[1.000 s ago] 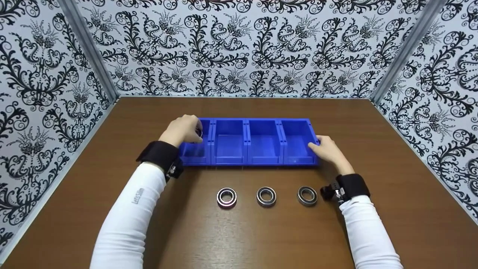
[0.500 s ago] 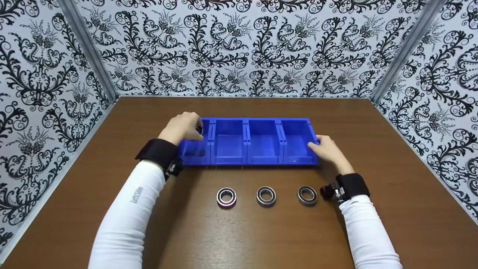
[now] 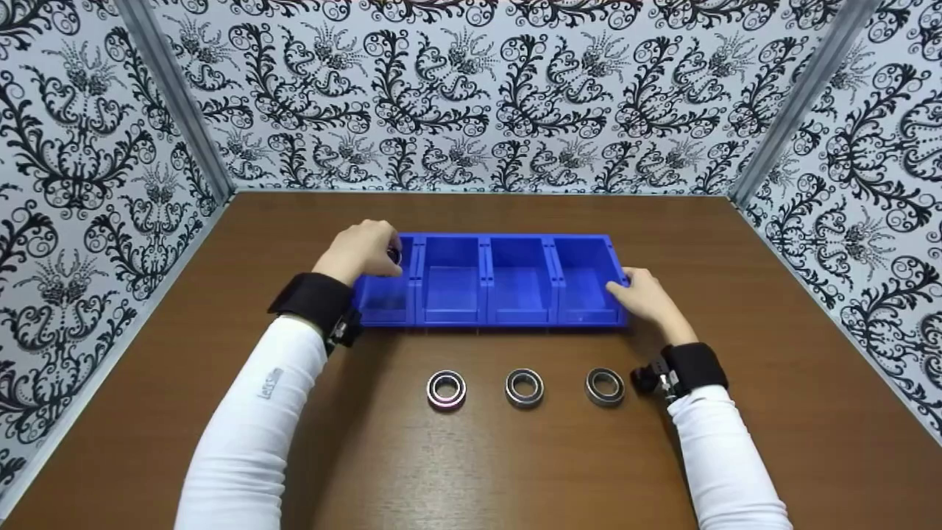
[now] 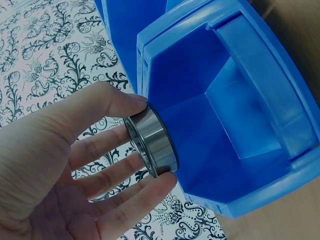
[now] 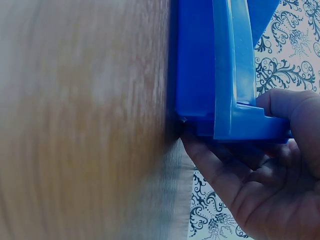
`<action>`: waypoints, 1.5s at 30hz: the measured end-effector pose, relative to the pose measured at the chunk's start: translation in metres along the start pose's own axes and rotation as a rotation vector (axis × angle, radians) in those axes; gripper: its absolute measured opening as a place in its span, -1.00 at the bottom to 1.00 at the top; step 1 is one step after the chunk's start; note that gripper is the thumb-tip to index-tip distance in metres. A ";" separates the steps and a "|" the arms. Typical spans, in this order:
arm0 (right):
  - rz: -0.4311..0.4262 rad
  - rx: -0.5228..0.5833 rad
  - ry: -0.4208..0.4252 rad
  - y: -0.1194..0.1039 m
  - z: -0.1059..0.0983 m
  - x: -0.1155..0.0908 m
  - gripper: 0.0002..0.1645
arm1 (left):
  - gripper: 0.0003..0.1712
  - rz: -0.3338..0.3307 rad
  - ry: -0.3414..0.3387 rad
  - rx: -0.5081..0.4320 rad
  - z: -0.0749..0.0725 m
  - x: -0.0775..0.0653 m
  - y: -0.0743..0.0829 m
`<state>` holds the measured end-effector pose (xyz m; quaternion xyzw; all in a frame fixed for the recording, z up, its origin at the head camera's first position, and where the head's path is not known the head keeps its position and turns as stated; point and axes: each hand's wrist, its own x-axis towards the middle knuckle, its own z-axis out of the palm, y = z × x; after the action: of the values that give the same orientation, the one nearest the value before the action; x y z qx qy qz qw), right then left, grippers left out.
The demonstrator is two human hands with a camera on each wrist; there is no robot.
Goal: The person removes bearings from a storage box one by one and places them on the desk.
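My left hand point(image 3: 362, 252) pinches a ball bearing point(image 4: 152, 140) between thumb and fingertips, over the leftmost compartment of a blue storage bin point(image 3: 450, 318). In the left wrist view the bearing stands on edge, its shiny outer ring toward the compartment opening. My right hand point(image 3: 647, 300) grips the bin's right side wall, thumb over the rim and fingers along the outside. Three more bearings lie flat in a row in front of the bin: a left one point(image 3: 447, 403), a middle one point(image 3: 525, 401) and a right one point(image 3: 606, 400).
The bin stands on a brown wooden table point(image 3: 471, 471), its compartments side by side. Patterned walls point(image 3: 471, 96) close off the back and both sides, with grey metal posts at the corners. Black camera straps circle both wrists.
My left hand has risen slightly with the bearing over the left compartment, then stayed nearly still. The right hand, the bin and the three bearings on the table have not moved.
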<state>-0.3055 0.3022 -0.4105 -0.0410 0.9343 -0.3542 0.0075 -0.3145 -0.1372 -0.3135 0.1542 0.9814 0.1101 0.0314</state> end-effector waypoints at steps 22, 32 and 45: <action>0.005 0.021 -0.013 -0.002 -0.001 0.001 -0.46 | -0.56 0.011 -0.022 -0.026 -0.014 -0.014 0.005; -0.018 -0.009 0.019 0.000 0.000 -0.001 -0.51 | -0.63 0.015 -0.038 -0.036 -0.018 -0.025 0.007; -0.020 0.025 0.007 -0.001 0.000 -0.002 -0.52 | -0.63 0.034 -0.085 -0.029 -0.023 -0.038 0.010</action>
<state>-0.3036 0.3016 -0.4093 -0.0489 0.9294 -0.3658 0.0013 -0.2777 -0.1445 -0.2877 0.1750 0.9747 0.1182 0.0734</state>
